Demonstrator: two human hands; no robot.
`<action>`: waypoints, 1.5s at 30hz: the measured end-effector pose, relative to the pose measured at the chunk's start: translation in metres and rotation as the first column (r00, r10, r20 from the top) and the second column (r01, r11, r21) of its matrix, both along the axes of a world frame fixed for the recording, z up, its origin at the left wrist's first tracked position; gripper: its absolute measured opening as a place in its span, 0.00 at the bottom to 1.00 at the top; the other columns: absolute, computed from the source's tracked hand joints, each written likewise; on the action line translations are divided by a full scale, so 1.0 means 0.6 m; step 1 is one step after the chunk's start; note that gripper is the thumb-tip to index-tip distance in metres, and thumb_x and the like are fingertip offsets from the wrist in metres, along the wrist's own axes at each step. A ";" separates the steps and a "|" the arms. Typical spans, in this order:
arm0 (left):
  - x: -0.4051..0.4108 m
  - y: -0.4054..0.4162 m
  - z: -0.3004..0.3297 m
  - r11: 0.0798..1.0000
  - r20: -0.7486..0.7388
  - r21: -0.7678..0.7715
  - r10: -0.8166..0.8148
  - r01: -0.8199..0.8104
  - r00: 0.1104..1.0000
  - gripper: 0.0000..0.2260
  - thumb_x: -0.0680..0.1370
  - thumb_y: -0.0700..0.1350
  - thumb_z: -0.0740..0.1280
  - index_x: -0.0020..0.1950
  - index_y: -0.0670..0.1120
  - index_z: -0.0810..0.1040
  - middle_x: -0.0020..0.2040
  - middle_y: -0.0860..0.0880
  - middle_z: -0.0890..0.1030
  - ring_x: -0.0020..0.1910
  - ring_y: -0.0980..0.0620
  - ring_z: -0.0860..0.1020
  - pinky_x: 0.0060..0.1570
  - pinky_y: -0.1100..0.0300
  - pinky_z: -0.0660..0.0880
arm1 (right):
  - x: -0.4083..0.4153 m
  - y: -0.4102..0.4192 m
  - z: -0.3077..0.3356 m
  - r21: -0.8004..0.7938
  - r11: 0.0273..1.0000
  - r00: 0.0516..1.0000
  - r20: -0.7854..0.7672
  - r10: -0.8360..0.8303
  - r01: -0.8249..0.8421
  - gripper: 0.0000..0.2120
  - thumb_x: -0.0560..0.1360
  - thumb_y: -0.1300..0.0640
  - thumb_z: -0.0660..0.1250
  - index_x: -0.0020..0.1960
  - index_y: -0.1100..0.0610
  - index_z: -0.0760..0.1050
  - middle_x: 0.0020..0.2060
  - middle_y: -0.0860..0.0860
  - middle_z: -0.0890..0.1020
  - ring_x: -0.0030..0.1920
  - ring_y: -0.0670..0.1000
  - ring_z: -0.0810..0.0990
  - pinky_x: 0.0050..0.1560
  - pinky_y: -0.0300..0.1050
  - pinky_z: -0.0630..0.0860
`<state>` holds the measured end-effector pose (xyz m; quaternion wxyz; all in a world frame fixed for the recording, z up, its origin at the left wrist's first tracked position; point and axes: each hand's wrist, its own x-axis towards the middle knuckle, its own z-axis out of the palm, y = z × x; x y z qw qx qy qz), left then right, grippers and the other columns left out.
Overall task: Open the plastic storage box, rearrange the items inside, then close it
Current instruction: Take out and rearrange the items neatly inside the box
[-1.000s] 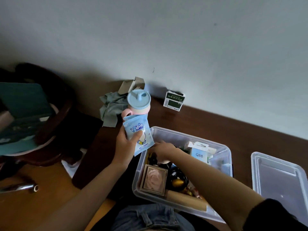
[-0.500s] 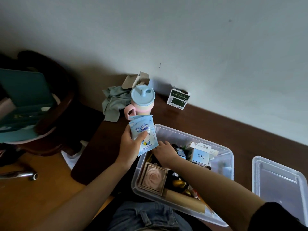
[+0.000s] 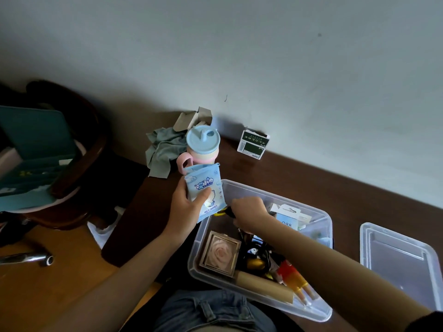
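The clear plastic storage box point(image 3: 318, 213) stands open on the dark wooden table, with its lid point(image 3: 402, 262) lying to the right. My left hand point(image 3: 185, 207) holds a blue wet-wipes pack point(image 3: 205, 189) upright above the box's far left corner. My right hand point(image 3: 248, 212) is inside the box, fingers closed on a small black and yellow item that is mostly hidden. Inside lie a framed rose picture point(image 3: 220, 254), a cardboard tube point(image 3: 263, 286), a red and yellow doll point(image 3: 293, 279), black cables and a white Q88 carton point(image 3: 287, 218).
A pink cup with a blue lid point(image 3: 201, 144), a grey cloth point(image 3: 163, 149) and a torn cardboard box point(image 3: 191, 118) sit behind the wipes. A green and white carton point(image 3: 253, 145) stands by the wall. A chair with a teal box point(image 3: 36, 149) is at left.
My right hand has lifted slightly inside the box with a small dark item in its fingers. The left hand keeps the wipes pack in about the same place.
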<state>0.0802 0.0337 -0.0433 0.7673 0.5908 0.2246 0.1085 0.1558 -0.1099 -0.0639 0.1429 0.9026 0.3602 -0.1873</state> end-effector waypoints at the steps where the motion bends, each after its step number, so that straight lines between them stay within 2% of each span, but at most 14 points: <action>1: 0.001 -0.002 0.000 0.999 0.019 0.033 -0.025 0.024 1.000 0.16 0.74 0.33 0.69 0.55 0.51 0.75 0.51 0.52 0.82 0.49 0.56 0.82 0.43 0.64 0.79 | 0.001 -0.007 0.016 0.035 0.997 0.998 0.005 -0.063 0.063 0.12 0.74 0.54 0.64 0.56 0.57 0.74 0.52 0.52 0.81 0.52 0.56 0.80 0.39 0.43 0.67; 5: 0.005 -0.015 -0.003 0.923 0.002 0.343 -0.187 0.175 0.982 0.16 0.73 0.36 0.71 0.54 0.54 0.74 0.48 0.56 0.82 0.49 0.57 0.81 0.49 0.63 0.76 | -0.001 -0.057 0.075 0.112 0.954 0.959 -0.088 -0.268 0.277 0.13 0.72 0.49 0.64 0.52 0.55 0.76 0.50 0.52 0.81 0.52 0.56 0.79 0.39 0.42 0.68; 10: 0.011 -0.039 -0.010 0.526 -0.128 0.788 -0.368 0.320 0.921 0.13 0.73 0.44 0.72 0.56 0.47 0.74 0.47 0.51 0.81 0.47 0.48 0.81 0.46 0.58 0.75 | -0.025 -0.140 0.091 0.007 0.880 0.859 -0.223 -0.461 0.474 0.12 0.73 0.46 0.62 0.42 0.55 0.71 0.43 0.52 0.79 0.42 0.54 0.76 0.37 0.41 0.66; 13: 0.013 -0.061 -0.024 0.265 -0.304 0.861 -0.418 0.435 0.856 0.13 0.77 0.46 0.67 0.58 0.45 0.69 0.53 0.46 0.76 0.47 0.44 0.79 0.38 0.56 0.69 | -0.047 -0.177 0.084 -0.021 0.809 0.767 -0.307 -0.564 0.587 0.17 0.74 0.45 0.62 0.34 0.55 0.67 0.34 0.50 0.74 0.37 0.51 0.72 0.31 0.41 0.65; 16: 0.013 -0.078 -0.043 0.004 -0.456 0.870 -0.371 0.493 0.809 0.20 0.78 0.39 0.64 0.66 0.45 0.60 0.59 0.45 0.69 0.56 0.44 0.75 0.42 0.57 0.69 | -0.070 -0.200 0.078 -0.003 0.759 0.717 -0.327 -0.616 0.651 0.18 0.74 0.43 0.61 0.33 0.54 0.66 0.32 0.49 0.73 0.35 0.51 0.72 0.30 0.41 0.64; 19: 0.021 -0.090 -0.055 -0.112 -0.576 0.814 -0.292 0.570 0.764 0.33 0.75 0.34 0.63 0.75 0.46 0.50 0.62 0.44 0.69 0.56 0.44 0.74 0.43 0.56 0.71 | -0.087 -0.213 0.075 0.020 0.715 0.677 -0.340 -0.652 0.699 0.17 0.75 0.45 0.60 0.33 0.55 0.66 0.29 0.48 0.72 0.32 0.49 0.71 0.30 0.40 0.63; 21: 0.032 -0.098 -0.058 -0.189 -0.632 0.775 -0.244 0.603 0.735 0.32 0.75 0.34 0.62 0.74 0.46 0.51 0.59 0.43 0.73 0.52 0.44 0.76 0.40 0.56 0.67 | -0.094 -0.217 0.072 0.029 0.703 0.668 -0.344 -0.660 0.710 0.15 0.75 0.47 0.60 0.36 0.56 0.68 0.31 0.50 0.74 0.32 0.49 0.72 0.30 0.40 0.64; 23: 0.045 -0.104 -0.063 -0.193 -0.685 0.728 -0.218 0.658 0.695 0.28 0.75 0.35 0.61 0.72 0.45 0.55 0.55 0.42 0.78 0.50 0.43 0.78 0.39 0.55 0.65 | -0.097 -0.220 0.070 0.036 0.692 0.659 -0.343 -0.669 0.721 0.12 0.75 0.48 0.61 0.38 0.56 0.69 0.34 0.51 0.75 0.34 0.50 0.72 0.30 0.40 0.64; 28: 0.073 -0.109 -0.091 0.190 -0.789 0.567 -0.153 0.801 0.595 0.32 0.78 0.36 0.59 0.77 0.39 0.44 0.67 0.38 0.72 0.59 0.42 0.76 0.47 0.55 0.73 | -0.102 -0.227 0.064 0.093 0.609 0.597 -0.358 -0.718 0.788 0.13 0.75 0.51 0.61 0.35 0.55 0.64 0.34 0.51 0.75 0.35 0.51 0.73 0.29 0.40 0.65; 32: 0.082 -0.110 -0.096 0.262 -0.848 0.463 -0.145 0.846 0.509 0.35 0.78 0.36 0.59 0.76 0.37 0.37 0.66 0.39 0.73 0.59 0.44 0.77 0.51 0.56 0.74 | -0.100 -0.227 0.063 0.192 0.474 0.509 -0.408 -0.758 0.859 0.11 0.76 0.50 0.61 0.45 0.57 0.66 0.34 0.50 0.73 0.36 0.51 0.74 0.30 0.40 0.65; 34: 0.076 -0.115 -0.097 0.191 -0.858 0.475 -0.115 0.859 0.500 0.33 0.79 0.37 0.59 0.76 0.36 0.42 0.65 0.39 0.75 0.59 0.43 0.77 0.52 0.56 0.73 | -0.101 -0.226 0.061 0.226 0.406 0.464 -0.386 -0.797 0.885 0.12 0.77 0.49 0.61 0.48 0.58 0.64 0.34 0.50 0.73 0.36 0.51 0.73 0.29 0.40 0.65; 38: 0.062 -0.122 -0.089 -0.322 -0.866 0.483 -0.035 0.814 0.499 0.29 0.78 0.34 0.58 0.75 0.35 0.48 0.60 0.40 0.78 0.55 0.44 0.79 0.45 0.55 0.75 | -0.103 -0.227 0.047 0.238 0.386 0.441 -0.256 -0.860 0.891 0.13 0.78 0.49 0.60 0.51 0.59 0.64 0.36 0.51 0.74 0.37 0.52 0.75 0.26 0.39 0.63; 42: 0.062 -0.109 -0.063 -0.431 -0.817 0.564 -0.168 0.705 0.551 0.20 0.76 0.33 0.62 0.68 0.41 0.68 0.61 0.42 0.73 0.56 0.43 0.77 0.47 0.55 0.73 | -0.099 -0.223 0.029 0.191 0.434 0.464 -0.162 -0.871 0.881 0.20 0.79 0.50 0.60 0.61 0.63 0.63 0.43 0.54 0.79 0.46 0.54 0.81 0.24 0.37 0.61; 45: 0.051 -0.099 -0.060 -0.476 -0.861 0.505 -0.344 0.720 0.376 0.19 0.76 0.32 0.60 0.65 0.44 0.72 0.65 0.41 0.69 0.59 0.40 0.75 0.53 0.51 0.72 | -0.094 -0.221 0.020 0.188 0.441 0.469 -0.149 -0.870 0.878 0.23 0.79 0.52 0.62 0.67 0.65 0.60 0.47 0.55 0.81 0.48 0.54 0.82 0.23 0.36 0.61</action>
